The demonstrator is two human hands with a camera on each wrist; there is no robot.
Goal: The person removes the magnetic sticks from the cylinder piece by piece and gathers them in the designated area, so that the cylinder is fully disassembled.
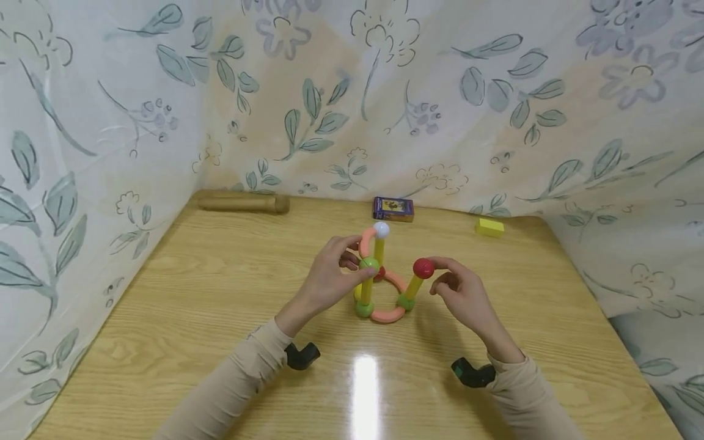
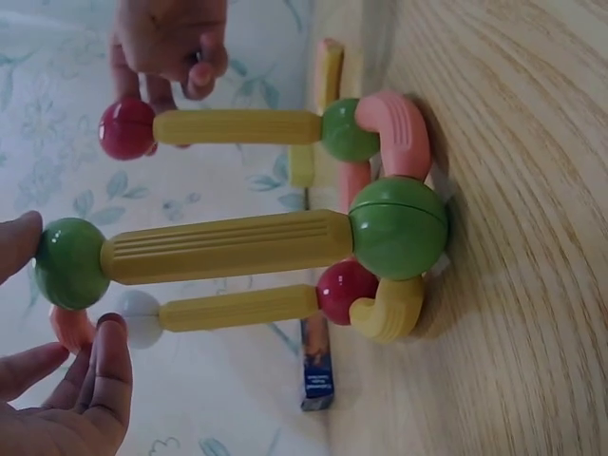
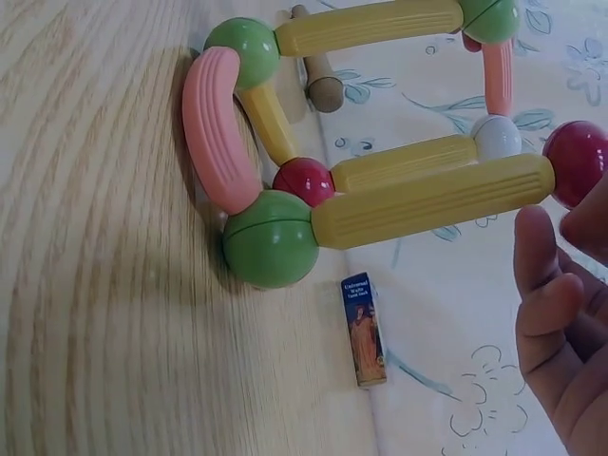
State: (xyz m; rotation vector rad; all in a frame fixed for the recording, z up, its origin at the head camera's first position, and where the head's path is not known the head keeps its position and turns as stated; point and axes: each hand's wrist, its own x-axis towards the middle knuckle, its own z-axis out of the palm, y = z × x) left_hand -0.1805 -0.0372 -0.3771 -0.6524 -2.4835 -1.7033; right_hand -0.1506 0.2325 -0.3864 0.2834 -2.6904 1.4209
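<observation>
A frame of toy rods and balls stands on the table. Several straight yellow rods [image 2: 228, 249] rise from its base of curved rods and balls. At the top left, my left hand [image 1: 330, 275] has its thumb against a green ball [image 2: 71, 263] and its fingers at a pink curved rod [image 2: 72, 328]. That rod reaches toward a white ball [image 1: 381, 230] on the rear upright. My right hand [image 1: 467, 299] holds the red ball [image 1: 423, 268] on the right upright with bent fingers. Below lie a green ball [image 3: 271, 238] and another pink curved rod [image 3: 217, 128].
Behind the frame a small blue card box [image 1: 393, 209] lies by the cloth backdrop. A yellow block [image 1: 489, 227] sits at the back right, and a wooden roller-like stick [image 1: 242, 203] at the back left. Floral cloth [image 1: 352, 91] hangs along the table's back and sides.
</observation>
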